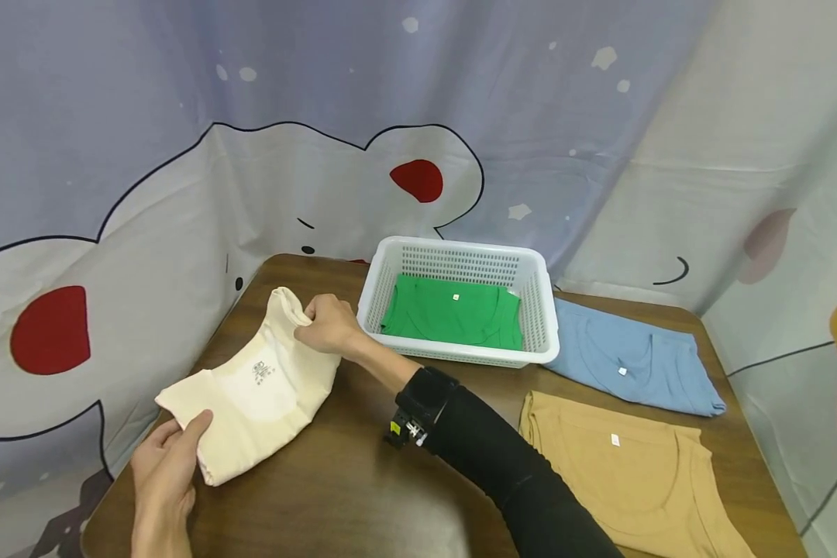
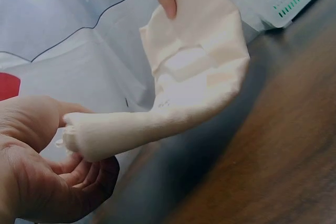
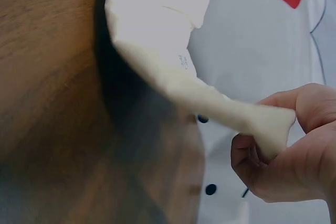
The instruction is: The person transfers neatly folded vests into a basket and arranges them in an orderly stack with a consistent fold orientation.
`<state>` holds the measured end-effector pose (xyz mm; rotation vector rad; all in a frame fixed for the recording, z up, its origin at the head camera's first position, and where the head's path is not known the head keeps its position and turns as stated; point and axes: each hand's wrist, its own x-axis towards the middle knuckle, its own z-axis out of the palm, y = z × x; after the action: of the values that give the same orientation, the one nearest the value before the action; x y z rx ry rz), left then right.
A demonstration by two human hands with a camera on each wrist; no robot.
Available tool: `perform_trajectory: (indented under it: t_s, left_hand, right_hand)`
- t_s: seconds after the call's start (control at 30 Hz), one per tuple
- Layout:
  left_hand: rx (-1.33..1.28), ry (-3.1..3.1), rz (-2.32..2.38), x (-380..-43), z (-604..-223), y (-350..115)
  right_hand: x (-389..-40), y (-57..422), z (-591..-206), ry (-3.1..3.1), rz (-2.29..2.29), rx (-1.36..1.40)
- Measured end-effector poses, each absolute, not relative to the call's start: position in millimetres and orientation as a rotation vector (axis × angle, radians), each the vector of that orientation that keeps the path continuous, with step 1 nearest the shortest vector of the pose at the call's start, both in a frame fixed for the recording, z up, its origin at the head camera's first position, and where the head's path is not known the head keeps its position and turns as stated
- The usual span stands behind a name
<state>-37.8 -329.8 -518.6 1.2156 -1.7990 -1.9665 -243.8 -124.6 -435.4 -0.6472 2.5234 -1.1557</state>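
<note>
A cream folded garment (image 1: 279,387) with a small dark print is held up off the wooden table between both hands, its middle sagging. My left hand (image 1: 166,469) grips its near left end, thumb on top and fingers underneath. At the far right end, my right hand (image 1: 329,324) pinches the edge. In the left wrist view the garment (image 2: 199,77) bends between the hands, with the left hand (image 2: 52,166) round the folded layers. The right wrist view has the right hand (image 3: 294,145) pinching the other end of the cloth (image 3: 210,100).
A white plastic basket (image 1: 463,355) holding a folded green garment (image 1: 453,310) stands at the back of the table (image 1: 363,480). Right of it lies a folded blue garment (image 1: 628,356), with a folded tan garment (image 1: 621,473) nearer the front. A patterned curtain (image 1: 530,116) surrounds the table.
</note>
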Motion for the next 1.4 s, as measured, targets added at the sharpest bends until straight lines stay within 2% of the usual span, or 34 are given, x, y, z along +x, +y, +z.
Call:
perform_trajectory:
  t_s: [0.5,0.77,1.4]
  left_hand:
    - [0.982,-1.838,-2.092,-66.5,-476.5,-329.9]
    - [0.861,-1.951,-2.093,-98.6,-452.1,-323.1]
    - [0.267,-2.316,-2.018,-182.9,-411.4,-272.7]
  right_hand:
    - [-246.8,-54.6,-393.1,2.441,-1.44,-0.603]
    - [-253.5,-14.9,-384.5,2.39,-1.605,-0.566]
    - [-264.3,98.5,-379.1,2.273,-1.962,-0.258]
